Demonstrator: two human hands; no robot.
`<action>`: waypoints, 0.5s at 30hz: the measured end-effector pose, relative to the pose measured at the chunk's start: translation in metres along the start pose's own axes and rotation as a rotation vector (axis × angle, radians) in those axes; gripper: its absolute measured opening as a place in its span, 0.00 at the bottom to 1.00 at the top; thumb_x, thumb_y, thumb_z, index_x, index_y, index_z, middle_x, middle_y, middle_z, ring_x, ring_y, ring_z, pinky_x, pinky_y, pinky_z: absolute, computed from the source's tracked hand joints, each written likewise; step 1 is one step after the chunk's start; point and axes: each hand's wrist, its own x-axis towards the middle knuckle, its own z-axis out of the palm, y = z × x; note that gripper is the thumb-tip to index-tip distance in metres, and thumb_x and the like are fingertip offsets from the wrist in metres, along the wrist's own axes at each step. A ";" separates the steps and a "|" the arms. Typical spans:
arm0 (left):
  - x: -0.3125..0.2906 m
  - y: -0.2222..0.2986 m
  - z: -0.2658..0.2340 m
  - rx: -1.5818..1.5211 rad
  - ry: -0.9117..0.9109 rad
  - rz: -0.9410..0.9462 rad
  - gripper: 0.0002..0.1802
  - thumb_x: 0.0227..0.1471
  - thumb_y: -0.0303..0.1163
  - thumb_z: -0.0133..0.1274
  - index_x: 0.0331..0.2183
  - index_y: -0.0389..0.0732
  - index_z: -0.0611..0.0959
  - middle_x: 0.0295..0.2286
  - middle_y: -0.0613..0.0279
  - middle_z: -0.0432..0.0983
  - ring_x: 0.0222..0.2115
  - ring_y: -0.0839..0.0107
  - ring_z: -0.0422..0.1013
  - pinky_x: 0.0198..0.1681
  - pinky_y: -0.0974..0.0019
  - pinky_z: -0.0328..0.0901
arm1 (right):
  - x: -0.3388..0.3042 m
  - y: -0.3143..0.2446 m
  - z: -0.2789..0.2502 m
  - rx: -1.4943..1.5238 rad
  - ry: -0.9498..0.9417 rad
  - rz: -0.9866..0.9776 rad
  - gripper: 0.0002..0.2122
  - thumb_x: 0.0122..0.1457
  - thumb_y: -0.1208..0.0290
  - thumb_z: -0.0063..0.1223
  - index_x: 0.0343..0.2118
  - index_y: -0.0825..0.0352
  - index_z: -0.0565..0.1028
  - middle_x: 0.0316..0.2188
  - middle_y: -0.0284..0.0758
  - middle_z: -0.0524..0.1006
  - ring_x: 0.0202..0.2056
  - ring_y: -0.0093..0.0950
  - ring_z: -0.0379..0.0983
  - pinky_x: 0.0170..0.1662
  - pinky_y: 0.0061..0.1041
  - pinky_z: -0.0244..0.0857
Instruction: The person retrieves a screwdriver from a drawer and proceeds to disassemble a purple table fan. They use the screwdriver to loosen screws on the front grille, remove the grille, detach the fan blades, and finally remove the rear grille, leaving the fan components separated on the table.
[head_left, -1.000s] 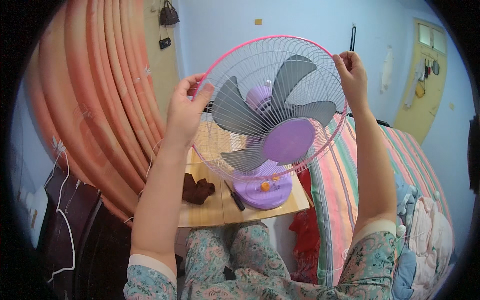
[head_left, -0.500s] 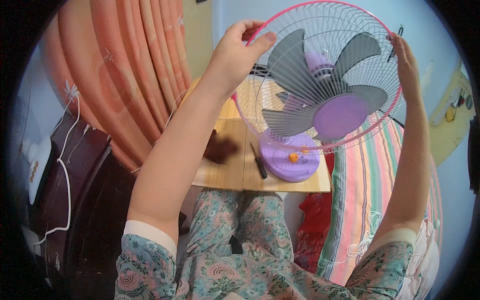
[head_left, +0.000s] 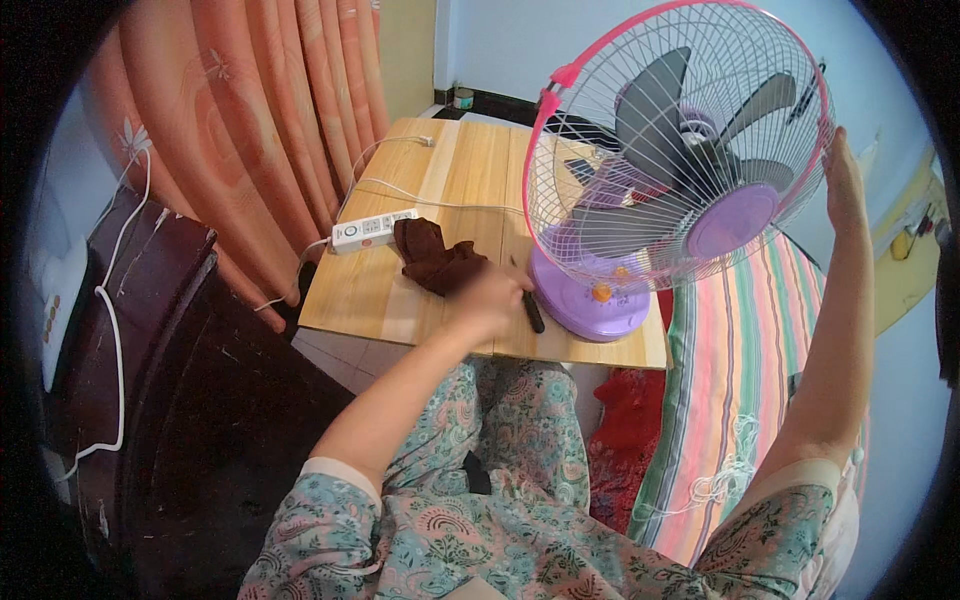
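A table fan has a purple base (head_left: 600, 315) with orange knobs, grey blades (head_left: 652, 105) and a wire guard with a pink rim (head_left: 543, 115). My right hand (head_left: 843, 165) grips the guard's right edge, its fingers partly hidden by the rim. Low over the table, my left hand (head_left: 487, 305) is smeared by motion. Its fingertips are at a black-handled screwdriver (head_left: 535, 315) lying left of the base; whether they grip it is unclear. A dark brown cloth (head_left: 432, 262) lies just beyond that hand.
The fan stands on a light wooden table (head_left: 380, 290). A white power strip (head_left: 370, 232) and a white cable (head_left: 450, 203) lie on it. Orange curtains (head_left: 250, 130) hang at the left, above dark furniture (head_left: 190, 400). Striped fabric (head_left: 740, 360) spreads at the right.
My left hand has let go of the guard's left rim and come down beside the screwdriver. The fan head sits a little farther right in view; my right hand stays at its edge.
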 end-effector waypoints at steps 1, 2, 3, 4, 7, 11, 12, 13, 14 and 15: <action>0.005 0.002 0.013 0.083 -0.027 0.179 0.16 0.49 0.25 0.46 0.41 0.41 0.79 0.43 0.56 0.74 0.47 0.61 0.67 0.51 0.63 0.62 | 0.008 0.009 -0.009 0.026 -0.009 -0.006 0.32 0.63 0.46 0.35 0.62 0.67 0.57 0.63 0.39 0.54 0.65 0.31 0.44 0.65 0.28 0.36; 0.007 0.002 0.017 0.181 -0.039 0.345 0.18 0.48 0.24 0.45 0.43 0.41 0.79 0.45 0.55 0.73 0.48 0.58 0.66 0.53 0.61 0.61 | 0.003 0.004 -0.001 0.056 -0.008 0.003 0.32 0.63 0.46 0.35 0.62 0.67 0.54 0.64 0.39 0.52 0.65 0.31 0.43 0.65 0.29 0.36; 0.006 -0.004 0.024 0.360 -0.085 0.382 0.19 0.47 0.24 0.45 0.43 0.42 0.79 0.48 0.56 0.70 0.51 0.59 0.64 0.56 0.61 0.58 | -0.015 -0.007 0.010 0.087 -0.009 0.008 0.33 0.64 0.46 0.34 0.63 0.67 0.52 0.64 0.38 0.51 0.65 0.31 0.42 0.65 0.30 0.35; 0.007 -0.012 0.031 0.352 -0.104 0.335 0.18 0.47 0.25 0.46 0.42 0.42 0.79 0.49 0.57 0.69 0.52 0.59 0.63 0.57 0.60 0.57 | -0.030 -0.018 0.019 0.117 -0.010 0.007 0.33 0.64 0.46 0.33 0.64 0.68 0.49 0.65 0.38 0.49 0.66 0.32 0.41 0.65 0.30 0.35; 0.018 -0.022 0.036 0.478 -0.150 0.392 0.15 0.52 0.28 0.44 0.41 0.42 0.79 0.54 0.58 0.63 0.54 0.56 0.60 0.58 0.58 0.54 | -0.057 -0.029 0.026 -0.138 0.128 -0.212 0.31 0.64 0.50 0.35 0.63 0.67 0.51 0.64 0.40 0.51 0.65 0.34 0.43 0.64 0.32 0.38; 0.026 -0.055 0.058 0.403 -0.053 0.428 0.16 0.52 0.33 0.45 0.44 0.45 0.78 0.51 0.54 0.64 0.51 0.52 0.61 0.55 0.56 0.57 | -0.092 -0.038 0.036 -0.465 0.348 -0.478 0.27 0.65 0.55 0.36 0.62 0.67 0.54 0.62 0.42 0.53 0.64 0.37 0.46 0.63 0.33 0.42; 0.027 -0.051 0.052 0.365 -0.104 0.405 0.15 0.52 0.30 0.44 0.42 0.46 0.78 0.53 0.54 0.62 0.53 0.50 0.59 0.57 0.54 0.56 | -0.103 -0.054 0.045 -0.468 0.364 -0.589 0.26 0.65 0.58 0.37 0.62 0.67 0.55 0.62 0.43 0.54 0.63 0.37 0.47 0.63 0.34 0.43; 0.024 -0.056 0.052 0.354 -0.110 0.396 0.15 0.51 0.30 0.45 0.42 0.46 0.78 0.54 0.54 0.61 0.53 0.50 0.59 0.57 0.54 0.56 | -0.119 -0.076 0.062 -0.461 0.376 -0.694 0.25 0.65 0.60 0.39 0.61 0.67 0.56 0.61 0.43 0.55 0.63 0.38 0.48 0.63 0.36 0.44; 0.020 -0.057 0.048 0.272 -0.135 0.360 0.14 0.51 0.30 0.45 0.41 0.45 0.78 0.52 0.55 0.63 0.52 0.51 0.60 0.57 0.54 0.56 | -0.137 -0.091 0.078 -0.452 0.386 -0.792 0.24 0.64 0.62 0.40 0.61 0.67 0.57 0.60 0.44 0.56 0.63 0.39 0.48 0.62 0.37 0.45; 0.018 -0.055 0.048 0.182 -0.160 0.333 0.13 0.51 0.31 0.46 0.40 0.45 0.78 0.50 0.55 0.64 0.51 0.52 0.61 0.56 0.54 0.56 | -0.154 -0.100 0.089 -0.488 0.334 -0.840 0.23 0.64 0.63 0.41 0.59 0.67 0.59 0.60 0.44 0.56 0.62 0.39 0.49 0.62 0.38 0.45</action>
